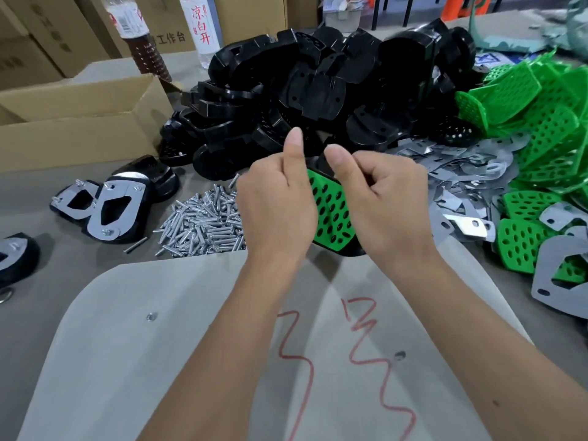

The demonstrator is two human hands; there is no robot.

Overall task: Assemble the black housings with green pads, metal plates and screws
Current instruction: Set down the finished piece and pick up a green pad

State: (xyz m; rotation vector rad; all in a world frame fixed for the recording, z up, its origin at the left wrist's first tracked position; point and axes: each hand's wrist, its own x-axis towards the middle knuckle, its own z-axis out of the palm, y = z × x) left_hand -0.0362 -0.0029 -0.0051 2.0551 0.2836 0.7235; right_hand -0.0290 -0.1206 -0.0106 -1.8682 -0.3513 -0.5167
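Housing [350,249] with its green pad [331,211] sits between my hands, long axis running away from me; left hand [276,205] and right hand [381,198] both curl around its sides, equally near.

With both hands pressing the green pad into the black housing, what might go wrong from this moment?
1. The left hand and right hand hide the edges of the green pad, so it may sit crooked in the black housing unnoticed.
2. The screw pile lies just beside the left hand; a nudge could scatter it.
3. The piled housings behind lean loosely and might slide forward.
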